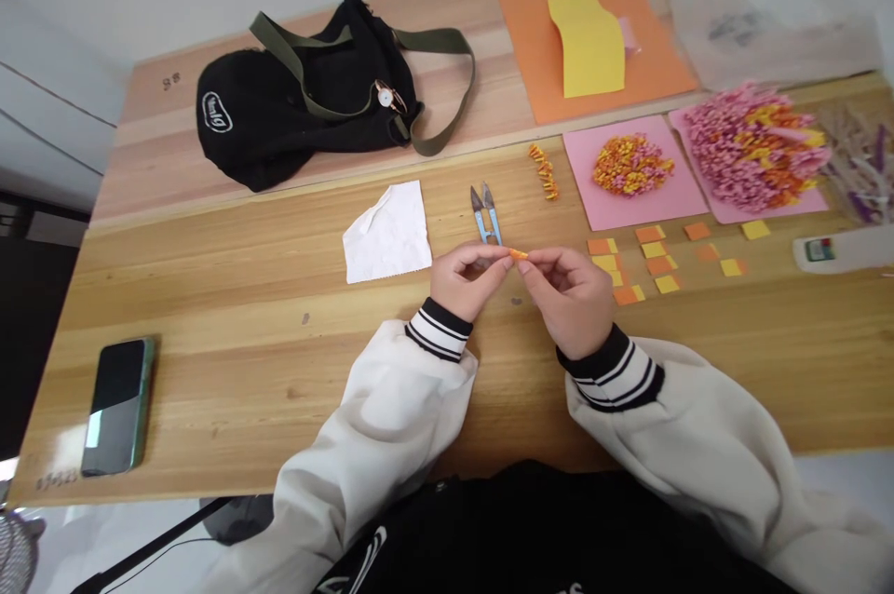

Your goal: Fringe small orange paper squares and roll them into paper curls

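Note:
Between my two hands a small rolled strip of orange paper [518, 254] is pinched at both ends. My left hand [467, 277] is closed on its left end, and my right hand [569, 296] grips the right end with thumb and fingertips. Just beyond lie blue-handled thread snips [487, 214], blades pointing away. Past them is a short row of orange and yellow paper curls [543, 171]. Several small orange and yellow paper pieces [655, 249] are laid out right of my right hand. A torn white paper [389, 233] rests left of the snips.
Pink sheets [587, 194] bear heaps of pink, orange and yellow paper bits [754, 147]. Behind are an orange sheet [523, 35] and a yellow sheet [593, 54]. A black bag [272, 110] with a watch [385, 98], a phone [118, 408] and a white bottle [838, 250] also occupy the table.

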The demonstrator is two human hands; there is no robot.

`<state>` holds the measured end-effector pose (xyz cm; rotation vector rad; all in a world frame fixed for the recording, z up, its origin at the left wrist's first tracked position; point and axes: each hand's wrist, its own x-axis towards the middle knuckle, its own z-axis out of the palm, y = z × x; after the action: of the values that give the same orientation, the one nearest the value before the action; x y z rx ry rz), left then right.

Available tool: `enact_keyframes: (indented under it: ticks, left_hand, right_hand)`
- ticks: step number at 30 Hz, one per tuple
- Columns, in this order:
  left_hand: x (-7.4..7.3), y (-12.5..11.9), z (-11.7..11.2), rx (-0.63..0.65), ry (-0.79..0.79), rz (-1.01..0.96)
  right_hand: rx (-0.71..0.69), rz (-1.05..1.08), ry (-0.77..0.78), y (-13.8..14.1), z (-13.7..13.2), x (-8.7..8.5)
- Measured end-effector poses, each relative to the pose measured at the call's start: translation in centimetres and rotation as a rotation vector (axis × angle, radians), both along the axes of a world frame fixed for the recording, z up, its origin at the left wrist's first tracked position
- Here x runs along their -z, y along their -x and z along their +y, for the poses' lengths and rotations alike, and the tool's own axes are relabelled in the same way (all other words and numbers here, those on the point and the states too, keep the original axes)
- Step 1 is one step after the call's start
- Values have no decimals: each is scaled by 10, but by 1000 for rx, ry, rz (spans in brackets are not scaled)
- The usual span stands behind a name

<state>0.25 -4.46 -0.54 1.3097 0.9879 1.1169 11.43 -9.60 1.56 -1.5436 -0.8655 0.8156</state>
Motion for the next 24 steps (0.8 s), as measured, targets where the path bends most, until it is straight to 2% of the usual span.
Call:
enact_keyframes:
  ticks: [7, 24]
  left_hand:
    - [0, 0, 0, 25, -39, -5]
    - [-2, 1, 0, 14, -22, -6]
  right_hand:
    - [-29, -78, -38, -1, -2, 3]
    - [-53, -71, -16, -1, -2, 3]
